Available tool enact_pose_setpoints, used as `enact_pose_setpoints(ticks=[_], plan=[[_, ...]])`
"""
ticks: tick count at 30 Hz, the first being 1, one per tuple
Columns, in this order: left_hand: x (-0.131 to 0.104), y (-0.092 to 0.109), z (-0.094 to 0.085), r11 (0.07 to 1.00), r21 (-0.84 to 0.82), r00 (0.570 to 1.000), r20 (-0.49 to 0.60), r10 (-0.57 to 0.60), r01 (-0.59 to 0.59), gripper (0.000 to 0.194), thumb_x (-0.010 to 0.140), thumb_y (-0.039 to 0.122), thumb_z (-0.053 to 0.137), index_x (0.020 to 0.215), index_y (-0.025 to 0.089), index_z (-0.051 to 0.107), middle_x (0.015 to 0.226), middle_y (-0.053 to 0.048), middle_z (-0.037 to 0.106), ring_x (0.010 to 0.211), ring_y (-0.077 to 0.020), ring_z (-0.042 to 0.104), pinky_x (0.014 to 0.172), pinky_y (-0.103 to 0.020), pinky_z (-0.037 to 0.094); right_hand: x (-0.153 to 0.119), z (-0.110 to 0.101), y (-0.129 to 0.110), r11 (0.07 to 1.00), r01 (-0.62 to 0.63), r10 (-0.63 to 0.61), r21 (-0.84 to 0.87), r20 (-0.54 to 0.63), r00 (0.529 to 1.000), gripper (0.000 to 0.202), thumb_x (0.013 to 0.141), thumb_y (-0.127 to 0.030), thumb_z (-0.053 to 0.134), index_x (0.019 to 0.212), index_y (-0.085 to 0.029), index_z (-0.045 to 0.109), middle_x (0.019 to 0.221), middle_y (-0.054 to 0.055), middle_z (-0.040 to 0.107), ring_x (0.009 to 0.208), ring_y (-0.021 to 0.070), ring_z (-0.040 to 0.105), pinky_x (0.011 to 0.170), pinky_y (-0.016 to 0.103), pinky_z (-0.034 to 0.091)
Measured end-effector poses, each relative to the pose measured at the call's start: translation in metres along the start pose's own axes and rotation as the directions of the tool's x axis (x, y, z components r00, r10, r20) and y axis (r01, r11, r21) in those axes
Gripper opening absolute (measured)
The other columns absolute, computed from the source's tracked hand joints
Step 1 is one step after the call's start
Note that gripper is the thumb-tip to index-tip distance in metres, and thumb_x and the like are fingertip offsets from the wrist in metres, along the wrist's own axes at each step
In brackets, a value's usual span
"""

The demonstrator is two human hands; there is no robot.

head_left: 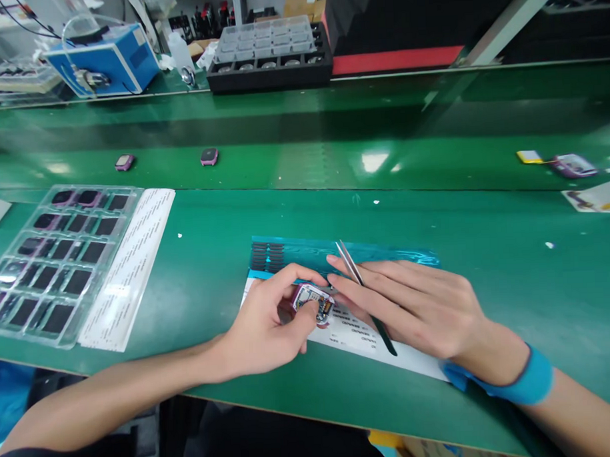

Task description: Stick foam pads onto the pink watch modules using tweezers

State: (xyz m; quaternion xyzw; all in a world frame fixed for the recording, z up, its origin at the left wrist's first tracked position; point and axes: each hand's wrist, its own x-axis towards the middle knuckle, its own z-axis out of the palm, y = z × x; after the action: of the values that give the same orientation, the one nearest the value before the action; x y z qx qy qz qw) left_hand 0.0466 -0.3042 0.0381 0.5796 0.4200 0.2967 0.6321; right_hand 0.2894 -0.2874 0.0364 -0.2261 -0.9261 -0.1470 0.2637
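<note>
Between the thumb and fingers of my left hand (273,326) is a small purple watch case (312,303), its circuit board facing up. My right hand (412,301), wearing a blue wrist strap (520,377), has tweezers (355,270) tucked between its fingers, their tips pointing away from me. Its fingertips come close to the case's right edge; whether they touch it I cannot tell. Under both hands lie a white printed sheet (356,333) and a blue film strip (316,250) with rows of dark pieces at its left end.
At left, a clear tray (71,340) holds watch cases and dark screens beside a white label sheet (131,274). Watch cases (124,162) (209,156) sit farther back. At right lies a watch case (573,166) with a yellow part (529,157). Behind stand a blue box (104,62) and a black tray (270,78).
</note>
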Motion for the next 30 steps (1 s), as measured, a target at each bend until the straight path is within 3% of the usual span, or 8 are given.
enact_pose_setpoints(ticks=[3, 5, 8, 10, 15, 24, 27, 30], plan=[[-0.002, -0.005, 0.001, 0.930, 0.274, 0.963, -0.039, 0.266, -0.246, 0.019, 0.096, 0.019, 0.055, 0.113, 0.015, 0.062, 0.060, 0.006, 0.061, 0.044, -0.0110, 0.060, 0.043, -0.021, 0.043, 0.005, 0.000, -0.003, 0.994, -0.061, 0.064, 0.094, -0.036, 0.997, 0.021, 0.105, -0.022, 0.069, 0.123, -0.011, 0.069, 0.118, 0.014, 0.081, 0.092, 0.0208, 0.079, 0.079, 0.032, 0.067], [-0.003, -0.009, 0.002, 0.779, 0.478, 0.880, -0.024, 0.474, -0.406, 0.021, 0.094, 0.014, 0.054, 0.113, 0.016, 0.063, 0.064, 0.004, 0.067, 0.047, -0.0124, 0.062, 0.048, -0.024, 0.047, 0.007, 0.000, -0.005, 0.972, -0.118, 0.129, 0.203, -0.044, 0.991, 0.016, 0.106, -0.023, 0.067, 0.118, -0.013, 0.068, 0.113, 0.013, 0.082, 0.093, 0.0205, 0.080, 0.083, 0.031, 0.067], [-0.004, -0.014, 0.003, 0.537, 0.677, 0.747, 0.030, 0.664, -0.504, 0.025, 0.095, 0.011, 0.053, 0.118, 0.017, 0.061, 0.069, 0.003, 0.074, 0.051, -0.0144, 0.066, 0.059, -0.030, 0.053, 0.010, 0.001, -0.007, 0.927, -0.164, 0.191, 0.336, -0.049, 0.980, 0.008, 0.104, -0.018, 0.068, 0.112, -0.015, 0.068, 0.101, 0.010, 0.082, 0.090, 0.0193, 0.079, 0.084, 0.029, 0.067], [-0.004, -0.016, 0.003, 0.470, 0.718, 0.704, 0.040, 0.709, -0.514, 0.026, 0.096, 0.011, 0.054, 0.120, 0.018, 0.060, 0.073, 0.003, 0.077, 0.052, -0.0145, 0.068, 0.062, -0.032, 0.052, 0.011, 0.002, -0.007, 0.901, -0.182, 0.212, 0.393, -0.034, 0.977, 0.006, 0.103, -0.014, 0.068, 0.108, -0.017, 0.067, 0.095, 0.007, 0.081, 0.085, 0.0180, 0.079, 0.080, 0.028, 0.066], [-0.002, -0.015, 0.002, 0.442, 0.736, 0.678, 0.030, 0.735, -0.512, 0.027, 0.096, 0.010, 0.052, 0.120, 0.018, 0.059, 0.077, 0.003, 0.079, 0.052, -0.0135, 0.067, 0.066, -0.034, 0.049, 0.016, 0.003, -0.009, 0.851, -0.223, 0.245, 0.475, 0.016, 0.969, 0.008, 0.103, -0.012, 0.066, 0.106, -0.019, 0.066, 0.091, 0.005, 0.078, 0.080, 0.0177, 0.077, 0.074, 0.029, 0.064], [0.000, -0.013, 0.001, 0.427, 0.753, 0.645, -0.004, 0.764, -0.500, 0.023, 0.096, 0.007, 0.053, 0.115, 0.017, 0.060, 0.074, 0.005, 0.076, 0.048, -0.0106, 0.060, 0.063, -0.033, 0.042, 0.012, 0.006, -0.007, 0.863, -0.225, 0.229, 0.452, 0.046, 0.972, 0.005, 0.107, -0.018, 0.063, 0.109, -0.022, 0.066, 0.095, 0.003, 0.078, 0.082, 0.0182, 0.076, 0.075, 0.031, 0.065], [0.001, -0.014, 0.001, 0.454, 0.745, 0.663, -0.022, 0.749, -0.488, 0.024, 0.096, 0.008, 0.053, 0.116, 0.018, 0.060, 0.074, 0.005, 0.076, 0.047, -0.0102, 0.058, 0.063, -0.033, 0.043, 0.009, 0.006, -0.006, 0.915, -0.189, 0.187, 0.356, 0.042, 0.982, 0.008, 0.106, -0.017, 0.063, 0.113, -0.019, 0.067, 0.105, 0.006, 0.080, 0.092, 0.0198, 0.078, 0.084, 0.033, 0.066], [0.001, -0.015, 0.001, 0.472, 0.743, 0.672, -0.041, 0.739, -0.474, 0.023, 0.096, 0.008, 0.053, 0.114, 0.018, 0.061, 0.066, 0.008, 0.070, 0.043, -0.0097, 0.052, 0.064, -0.033, 0.044, 0.008, 0.004, -0.006, 0.974, -0.136, 0.133, 0.180, 0.030, 0.991, 0.011, 0.105, -0.014, 0.065, 0.113, -0.019, 0.070, 0.114, 0.007, 0.081, 0.093, 0.0209, 0.078, 0.081, 0.032, 0.066]])
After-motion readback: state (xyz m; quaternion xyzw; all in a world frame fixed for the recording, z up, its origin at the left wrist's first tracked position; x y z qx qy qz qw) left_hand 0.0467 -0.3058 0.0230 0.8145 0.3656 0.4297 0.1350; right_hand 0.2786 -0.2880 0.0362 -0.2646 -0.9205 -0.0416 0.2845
